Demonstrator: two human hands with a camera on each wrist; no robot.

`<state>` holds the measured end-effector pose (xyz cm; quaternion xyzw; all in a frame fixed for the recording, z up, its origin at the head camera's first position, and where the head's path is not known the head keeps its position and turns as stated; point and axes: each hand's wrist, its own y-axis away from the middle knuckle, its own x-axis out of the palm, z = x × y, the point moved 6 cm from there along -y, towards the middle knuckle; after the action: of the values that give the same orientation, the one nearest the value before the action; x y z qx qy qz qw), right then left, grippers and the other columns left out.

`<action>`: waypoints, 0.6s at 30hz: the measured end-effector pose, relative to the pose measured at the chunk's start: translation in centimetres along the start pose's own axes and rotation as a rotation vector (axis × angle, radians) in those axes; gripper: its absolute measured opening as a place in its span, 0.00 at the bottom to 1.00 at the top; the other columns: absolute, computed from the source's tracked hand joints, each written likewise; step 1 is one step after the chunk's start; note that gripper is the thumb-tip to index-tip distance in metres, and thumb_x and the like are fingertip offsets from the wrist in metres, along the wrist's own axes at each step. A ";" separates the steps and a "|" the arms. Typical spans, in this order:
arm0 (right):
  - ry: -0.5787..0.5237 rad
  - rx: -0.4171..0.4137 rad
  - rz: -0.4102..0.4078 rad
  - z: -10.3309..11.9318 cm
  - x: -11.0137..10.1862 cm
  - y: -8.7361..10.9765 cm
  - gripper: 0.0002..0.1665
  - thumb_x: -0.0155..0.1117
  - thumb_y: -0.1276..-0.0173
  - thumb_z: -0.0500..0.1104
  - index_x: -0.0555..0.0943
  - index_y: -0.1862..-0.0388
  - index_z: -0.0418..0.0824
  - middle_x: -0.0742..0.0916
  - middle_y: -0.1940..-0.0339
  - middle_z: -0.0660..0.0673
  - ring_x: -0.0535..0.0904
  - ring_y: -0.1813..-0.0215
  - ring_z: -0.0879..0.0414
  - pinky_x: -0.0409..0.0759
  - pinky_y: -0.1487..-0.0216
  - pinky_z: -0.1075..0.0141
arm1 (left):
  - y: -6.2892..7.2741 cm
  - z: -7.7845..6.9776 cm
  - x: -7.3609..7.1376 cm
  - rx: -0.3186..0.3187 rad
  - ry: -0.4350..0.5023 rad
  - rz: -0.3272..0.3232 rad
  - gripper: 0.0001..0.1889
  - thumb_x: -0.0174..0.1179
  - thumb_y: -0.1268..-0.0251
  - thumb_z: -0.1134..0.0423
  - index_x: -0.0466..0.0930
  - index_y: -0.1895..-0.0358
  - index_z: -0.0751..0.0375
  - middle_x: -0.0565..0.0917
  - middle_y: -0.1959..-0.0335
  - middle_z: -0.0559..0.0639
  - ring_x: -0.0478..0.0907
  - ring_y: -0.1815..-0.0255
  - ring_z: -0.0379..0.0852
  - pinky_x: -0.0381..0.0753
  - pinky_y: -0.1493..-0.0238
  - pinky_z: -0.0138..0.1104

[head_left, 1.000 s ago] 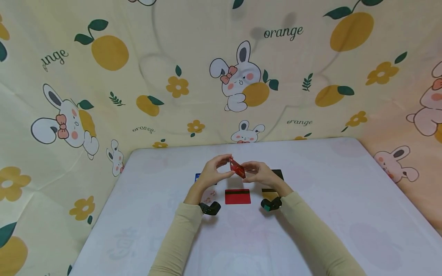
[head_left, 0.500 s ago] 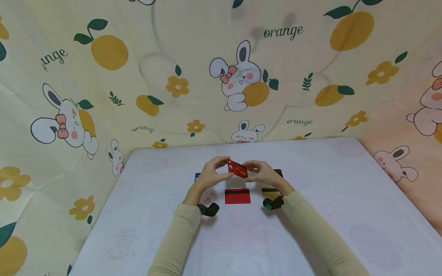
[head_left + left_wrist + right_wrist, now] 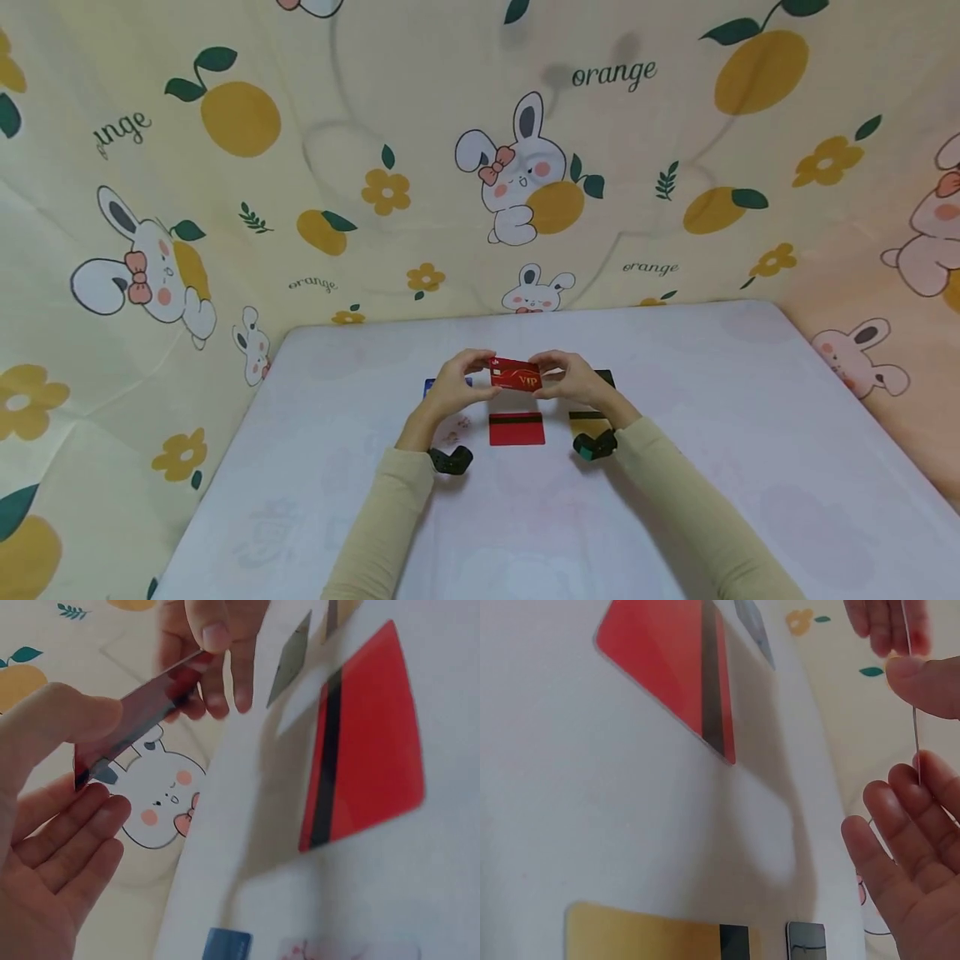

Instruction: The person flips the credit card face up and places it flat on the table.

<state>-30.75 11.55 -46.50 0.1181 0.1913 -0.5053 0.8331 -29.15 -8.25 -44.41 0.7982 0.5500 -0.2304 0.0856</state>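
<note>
A red card marked VIP (image 3: 516, 374) is held up above the table between both hands, its printed face toward the head camera. My left hand (image 3: 455, 386) pinches its left end between thumb and fingers. At the opposite end, the right hand (image 3: 573, 382) pinches it the same way. In the right wrist view the card (image 3: 916, 739) shows edge-on as a thin line. Below it a second red card (image 3: 517, 429) with a black stripe lies flat on the table.
Partly behind the left hand lie a blue card (image 3: 429, 387) and a pale card with pink flowers (image 3: 455, 431). By the right hand are a black card (image 3: 605, 377) and a gold card (image 3: 587, 424) with a dark stripe. A patterned curtain (image 3: 420, 167) hangs behind the table (image 3: 675, 350).
The red VIP card has turned from a steep tilt to nearly level, its face now square to the head camera. Both hands still hold it and have lowered slightly.
</note>
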 end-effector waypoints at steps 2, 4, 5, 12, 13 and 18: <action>0.000 0.001 -0.004 0.1 0.0 0.0 0.33 0.72 0.44 0.36 0.74 0.39 0.32 0.80 0.42 0.31 0.75 0.44 0.43 0.76 0.38 0.45 | 0.0 0.4 0.0 -0.035 -0.013 0.007 0.31 0.69 0.45 0.64 0.71 0.37 0.65 0.77 0.40 0.60 0.74 0.36 0.60 0.72 0.34 0.53; -0.005 0.000 -0.005 0.2 0.0 0.0 0.33 0.72 0.44 0.35 0.73 0.39 0.30 0.80 0.42 0.30 0.74 0.44 0.43 0.77 0.39 0.45 | 0.0 0.9 0.0 -0.063 -0.028 0.017 0.31 0.69 0.45 0.63 0.71 0.37 0.64 0.77 0.40 0.60 0.74 0.36 0.60 0.73 0.35 0.52; -0.001 -0.002 -0.004 0.2 0.0 0.0 0.33 0.72 0.44 0.35 0.72 0.39 0.29 0.79 0.43 0.30 0.74 0.45 0.43 0.77 0.40 0.45 | -0.1 1.2 0.1 -0.075 -0.037 0.020 0.31 0.69 0.45 0.63 0.71 0.37 0.63 0.77 0.40 0.59 0.74 0.36 0.59 0.74 0.35 0.52; 0.035 0.011 -0.014 -0.2 -0.1 -0.4 0.33 0.71 0.43 0.34 0.73 0.39 0.29 0.80 0.49 0.32 0.74 0.47 0.42 0.80 0.43 0.49 | -0.4 2.0 0.0 -0.110 -0.057 0.031 0.30 0.71 0.47 0.62 0.73 0.38 0.59 0.77 0.39 0.56 0.75 0.38 0.56 0.75 0.36 0.50; 0.036 0.011 -0.013 -0.2 -0.1 -0.4 0.33 0.71 0.44 0.34 0.73 0.39 0.29 0.80 0.50 0.32 0.74 0.48 0.42 0.80 0.44 0.51 | -0.4 2.0 0.1 -0.107 -0.059 0.035 0.30 0.71 0.46 0.62 0.73 0.38 0.59 0.77 0.40 0.56 0.75 0.38 0.56 0.75 0.36 0.50; 0.042 0.026 -0.015 -0.3 -0.2 -0.3 0.32 0.72 0.44 0.35 0.74 0.40 0.30 0.80 0.51 0.32 0.76 0.51 0.44 0.82 0.47 0.57 | -0.6 2.0 0.2 -0.085 -0.071 0.057 0.32 0.70 0.46 0.62 0.71 0.37 0.63 0.76 0.39 0.58 0.75 0.37 0.58 0.75 0.35 0.50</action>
<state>-31.18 11.65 -46.66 0.1378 0.2030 -0.5116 0.8235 -30.21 -8.61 -46.16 0.8006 0.5329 -0.2323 0.1452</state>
